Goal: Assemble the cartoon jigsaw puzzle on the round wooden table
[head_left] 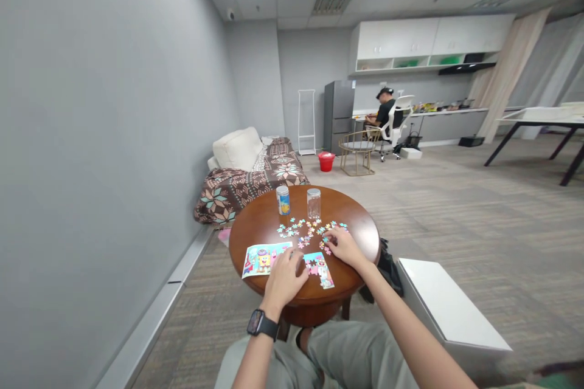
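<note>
My left hand (286,276) rests palm down, fingers apart, over the right edge of a colourful cartoon picture sheet (261,260). Its thumb lies beside a partly assembled jigsaw puzzle (325,273), whose left side the hand partly hides. Over on the right, my right hand (343,247) reaches among loose puzzle pieces (292,231), with thumb and fingertips apart; I see nothing held between them. The pieces lie scattered across the middle of the round wooden table (246,225). Behind them stand a clear jar (314,204) and a can with a blue label (283,201).
A white box (451,304) stands right of the table, beside a dark bag (389,267). Beyond the table, a sofa with a patterned cover (255,185) lines the left wall. A red bucket (326,162), a wire-frame chair (358,146) and a seated person (387,110) are farther back.
</note>
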{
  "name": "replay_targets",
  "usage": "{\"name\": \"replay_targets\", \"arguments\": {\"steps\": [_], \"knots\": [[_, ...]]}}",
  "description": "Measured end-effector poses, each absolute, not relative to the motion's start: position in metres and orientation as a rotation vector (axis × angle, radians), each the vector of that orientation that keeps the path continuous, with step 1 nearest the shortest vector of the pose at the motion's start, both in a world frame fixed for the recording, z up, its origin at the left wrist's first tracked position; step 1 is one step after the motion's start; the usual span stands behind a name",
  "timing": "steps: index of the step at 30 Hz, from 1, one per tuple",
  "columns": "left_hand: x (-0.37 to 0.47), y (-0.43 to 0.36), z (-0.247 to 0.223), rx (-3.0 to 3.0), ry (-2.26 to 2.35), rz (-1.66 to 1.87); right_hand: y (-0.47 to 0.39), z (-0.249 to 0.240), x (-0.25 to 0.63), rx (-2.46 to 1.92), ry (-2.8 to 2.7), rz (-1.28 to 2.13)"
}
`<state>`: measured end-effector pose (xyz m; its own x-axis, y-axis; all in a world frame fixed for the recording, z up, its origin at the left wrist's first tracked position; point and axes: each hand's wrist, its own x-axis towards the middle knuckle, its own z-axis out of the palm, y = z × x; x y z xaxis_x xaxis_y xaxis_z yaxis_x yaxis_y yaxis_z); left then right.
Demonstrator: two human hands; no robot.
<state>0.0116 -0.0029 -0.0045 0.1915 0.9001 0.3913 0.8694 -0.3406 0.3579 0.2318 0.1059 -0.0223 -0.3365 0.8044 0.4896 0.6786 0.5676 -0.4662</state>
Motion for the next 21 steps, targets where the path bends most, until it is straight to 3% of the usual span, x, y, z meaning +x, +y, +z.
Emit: {"name": "replay_targets", "arguments": {"steps": [7,12,21], "knots": [[0.0035,0.0053,-0.0097,2.363,1.542,0.878,0.1130,-0.0286,0.2295,-1.297,-2.120,0.197],[0.0070,0.0017,-0.0035,2.400,1.549,0.847,0.1109,-0.0291,0.2290,-1.308,-2.125,0.064],[0.0066,0.0036,-0.0055,2.407,1.536,0.852,0.1119,-0.0293,0.2320,-1.293,-2.107,0.122]]}}
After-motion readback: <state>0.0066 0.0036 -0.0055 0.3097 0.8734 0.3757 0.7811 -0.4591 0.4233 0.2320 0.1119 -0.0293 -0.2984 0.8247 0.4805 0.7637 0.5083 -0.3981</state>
